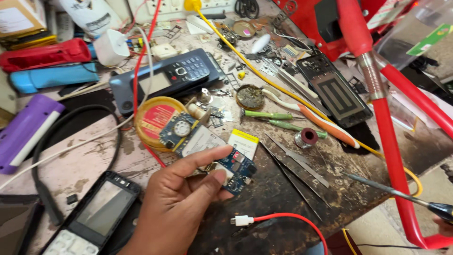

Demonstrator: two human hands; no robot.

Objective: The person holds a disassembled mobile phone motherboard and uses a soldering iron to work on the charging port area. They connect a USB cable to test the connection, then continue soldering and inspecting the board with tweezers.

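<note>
My left hand (172, 205) comes up from the bottom centre and holds a blue phone circuit board (237, 169) between thumb and fingers. The board tilts up to the left, with a white label (203, 141) and a round speaker part (182, 128) on its far end. At the lower right edge only a sliver of my right hand (444, 227) shows. It grips the dark handle of a thin metal-tipped tool (391, 190), whose tip points left toward the board but stays well apart from it.
The worn bench holds a dark keypad phone (165, 78), a yellow round tin (153, 111), a phone shell (96, 212), tweezers (295, 165), a solder spool (307, 137), a toothbrush (316, 118), a white plug on red cable (242, 220) and a red metal frame (389, 141).
</note>
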